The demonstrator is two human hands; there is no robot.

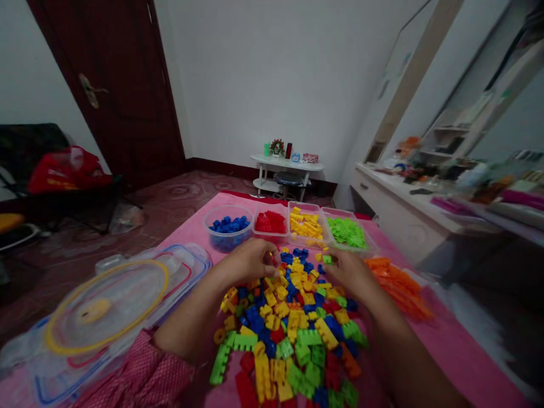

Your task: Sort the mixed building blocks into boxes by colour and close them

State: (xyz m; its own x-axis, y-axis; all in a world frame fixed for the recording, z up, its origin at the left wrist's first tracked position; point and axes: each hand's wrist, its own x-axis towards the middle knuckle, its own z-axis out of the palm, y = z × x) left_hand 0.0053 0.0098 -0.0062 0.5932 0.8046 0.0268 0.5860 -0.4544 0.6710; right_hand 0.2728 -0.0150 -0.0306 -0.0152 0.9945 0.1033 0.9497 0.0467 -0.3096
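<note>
A heap of mixed plastic building bricks (pixel 293 328) in yellow, blue, green and red lies on the pink table (pixel 446 351) in front of me. My left hand (pixel 250 259) rests at the heap's far left edge, its fingers curled in a pinch on something I cannot make out. My right hand (pixel 351 272) sits at the far right edge, pinching a small green brick (pixel 327 259). Behind the heap stand a round tub of blue bricks (pixel 228 226), a box of red bricks (pixel 270 222), a box of yellow bricks (pixel 305 224) and a box of green bricks (pixel 347 232).
A pile of orange bricks (pixel 399 286) lies to the right of my right hand. Several clear container lids (pixel 106 306) are stacked at the left. A dresser (pixel 408 215) with clutter stands on the right, a small white table (pixel 287 167) by the far wall.
</note>
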